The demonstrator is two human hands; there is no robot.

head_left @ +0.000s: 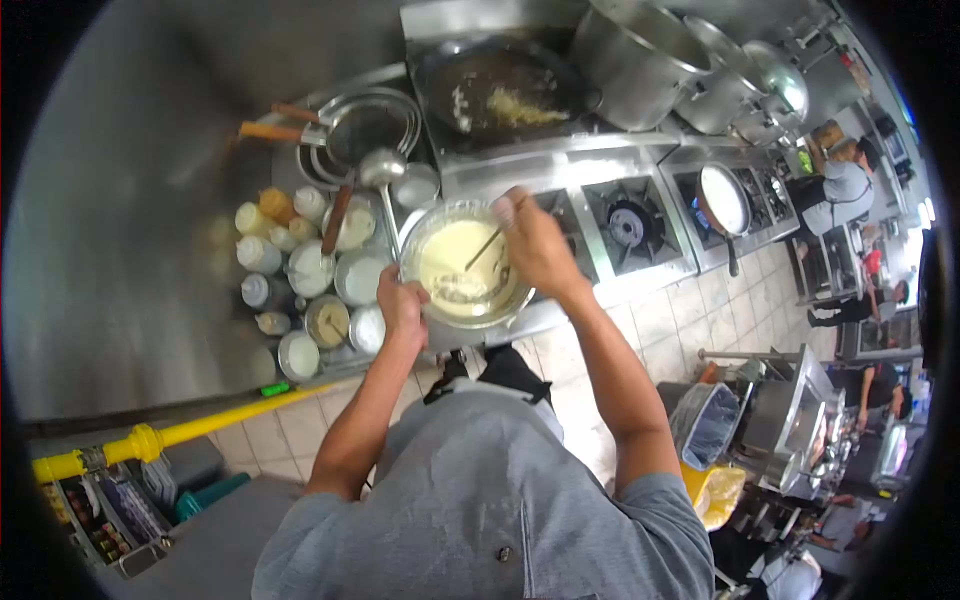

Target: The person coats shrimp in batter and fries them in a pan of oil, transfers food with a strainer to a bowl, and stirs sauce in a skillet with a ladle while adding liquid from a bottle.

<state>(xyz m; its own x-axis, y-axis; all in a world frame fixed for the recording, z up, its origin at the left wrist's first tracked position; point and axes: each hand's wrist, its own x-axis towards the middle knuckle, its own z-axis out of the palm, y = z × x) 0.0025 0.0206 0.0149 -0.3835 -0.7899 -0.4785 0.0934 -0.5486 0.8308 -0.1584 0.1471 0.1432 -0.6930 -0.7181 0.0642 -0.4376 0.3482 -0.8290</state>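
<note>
A wide metal bowl [447, 244] of pale yellow batter is tilted at the counter's front edge. My left hand [402, 308] grips its left rim, fingers closed. Over the right side of the bowl, my right hand [538, 245] is closed on a thin utensil [484, 249] whose lower end dips into the batter. A ladle [382, 170] with a long metal handle lies just left of the bowl, its handle end near my left hand.
A large wok [500, 90] of oil with frying bits stands behind the bowl. Squeeze bottles [258, 255] and small tubs [298, 355] crowd the left counter. Stockpots [640, 60], burners [628, 222] and a pan [722, 200] are to the right. Several people work farther right.
</note>
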